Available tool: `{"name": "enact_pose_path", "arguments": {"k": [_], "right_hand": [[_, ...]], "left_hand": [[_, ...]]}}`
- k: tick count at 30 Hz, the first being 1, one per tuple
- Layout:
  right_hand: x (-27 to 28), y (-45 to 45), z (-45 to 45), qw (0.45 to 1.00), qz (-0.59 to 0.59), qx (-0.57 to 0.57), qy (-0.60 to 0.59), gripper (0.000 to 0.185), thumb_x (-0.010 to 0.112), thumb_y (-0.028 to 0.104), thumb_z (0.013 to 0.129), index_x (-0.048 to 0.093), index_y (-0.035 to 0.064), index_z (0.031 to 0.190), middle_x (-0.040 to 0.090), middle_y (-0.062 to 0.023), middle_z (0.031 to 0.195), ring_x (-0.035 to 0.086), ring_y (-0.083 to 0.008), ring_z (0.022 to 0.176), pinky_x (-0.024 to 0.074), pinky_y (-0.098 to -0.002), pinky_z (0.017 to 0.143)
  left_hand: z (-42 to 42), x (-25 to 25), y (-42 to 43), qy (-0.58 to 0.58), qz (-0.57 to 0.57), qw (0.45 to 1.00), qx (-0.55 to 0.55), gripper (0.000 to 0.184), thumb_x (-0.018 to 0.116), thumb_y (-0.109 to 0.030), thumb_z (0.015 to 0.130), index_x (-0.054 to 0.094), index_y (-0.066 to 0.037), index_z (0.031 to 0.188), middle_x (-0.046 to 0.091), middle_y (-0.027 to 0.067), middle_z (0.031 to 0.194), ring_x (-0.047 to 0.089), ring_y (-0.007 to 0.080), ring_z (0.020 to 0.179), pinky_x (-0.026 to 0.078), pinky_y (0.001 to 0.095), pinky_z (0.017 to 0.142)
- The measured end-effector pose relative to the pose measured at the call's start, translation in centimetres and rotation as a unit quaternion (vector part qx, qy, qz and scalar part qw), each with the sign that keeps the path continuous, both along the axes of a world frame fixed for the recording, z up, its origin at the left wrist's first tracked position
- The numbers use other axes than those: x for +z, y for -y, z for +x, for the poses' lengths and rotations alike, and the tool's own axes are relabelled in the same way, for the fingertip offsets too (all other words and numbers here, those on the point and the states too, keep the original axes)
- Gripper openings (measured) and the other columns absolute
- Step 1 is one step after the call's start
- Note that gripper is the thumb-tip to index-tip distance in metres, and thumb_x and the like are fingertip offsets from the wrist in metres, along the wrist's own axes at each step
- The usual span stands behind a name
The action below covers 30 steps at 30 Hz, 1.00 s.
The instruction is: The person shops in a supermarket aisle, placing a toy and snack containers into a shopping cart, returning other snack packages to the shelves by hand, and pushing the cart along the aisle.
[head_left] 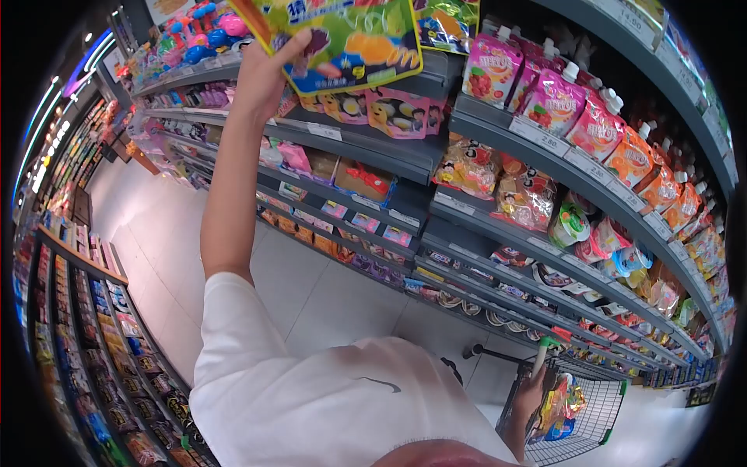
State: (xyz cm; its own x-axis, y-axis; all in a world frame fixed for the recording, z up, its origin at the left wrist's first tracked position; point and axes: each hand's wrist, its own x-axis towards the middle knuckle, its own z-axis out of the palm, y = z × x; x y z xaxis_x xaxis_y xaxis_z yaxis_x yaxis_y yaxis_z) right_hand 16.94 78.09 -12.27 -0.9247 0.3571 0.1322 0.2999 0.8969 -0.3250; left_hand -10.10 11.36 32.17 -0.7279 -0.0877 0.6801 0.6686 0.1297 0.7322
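White shirt (311, 389) closest in view. Left hand (263, 74): fingers narrow, pinching yellow-green bag (354, 54) at left edge, thumb across printed front. Bag raised before shelf (405, 166). Step in hand, as judged: holding bag up. Next move calls for steady pinch, clearance from shelf edge. Right hand (529, 395): at cart handle (540, 359), finger closure cannot be told.

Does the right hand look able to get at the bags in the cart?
Likely yes: the right hand is on the cart's handle, beside the bags, with nothing visible between.
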Motion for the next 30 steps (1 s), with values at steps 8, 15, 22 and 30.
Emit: {"name": "enact_pose_path", "arguments": {"k": [8, 15, 22, 30], "right_hand": [[0.6, 0.5, -0.3, 0.998, -0.015, -0.037, 0.057, 0.070, 0.059, 0.011, 0.090, 0.032, 0.0149, 0.155, 0.057, -0.0255, 0.136, 0.063, -0.0462, 0.109, 0.0528, -0.0517, 0.087], [2.3, 1.7, -0.6, 0.995, -0.046, -0.049, 0.078, 0.070, 0.060, 0.009, 0.090, 0.033, 0.0120, 0.154, 0.057, -0.0259, 0.135, 0.061, -0.0470, 0.112, 0.0516, -0.0518, 0.090], [-0.9, 0.0, -0.2, 0.998, -0.061, -0.015, 0.005, 0.073, 0.059, 0.004, 0.084, 0.035, 0.0104, 0.152, 0.060, -0.0269, 0.129, 0.062, -0.0482, 0.106, 0.0507, -0.0541, 0.087], [-0.1, 1.3, -0.3, 1.000, -0.007, -0.028, -0.006, 0.071, 0.061, 0.014, 0.084, 0.038, 0.0142, 0.151, 0.067, -0.0274, 0.108, 0.065, -0.0483, 0.092, 0.0508, -0.0567, 0.076]], "left_hand": [[-4.9, 5.9, 0.2, -0.030, 0.052, 0.991, -0.116, 0.025, 0.070, -0.015, 0.094, 0.061, -0.003, 0.114, 0.066, 0.0054, 0.096, 0.067, 0.0176, 0.083, 0.062, 0.0394, 0.064], [-10.7, 6.3, 1.8, -0.026, -0.007, 0.997, -0.068, 0.042, 0.081, -0.026, 0.085, 0.067, 0.000, 0.115, 0.073, 0.0074, 0.104, 0.070, 0.0126, 0.092, 0.056, 0.0297, 0.080], [-11.8, 6.8, 0.4, 0.043, -0.075, 0.993, -0.083, 0.034, 0.076, -0.028, 0.090, 0.066, -0.002, 0.109, 0.073, 0.0072, 0.097, 0.071, 0.0170, 0.084, 0.051, 0.0342, 0.090], [-14.3, 5.6, 0.0, 0.146, -0.070, 0.986, -0.032, 0.043, 0.079, -0.019, 0.088, 0.060, -0.002, 0.122, 0.068, 0.0075, 0.118, 0.066, 0.0172, 0.107, 0.053, 0.0354, 0.094]]}}
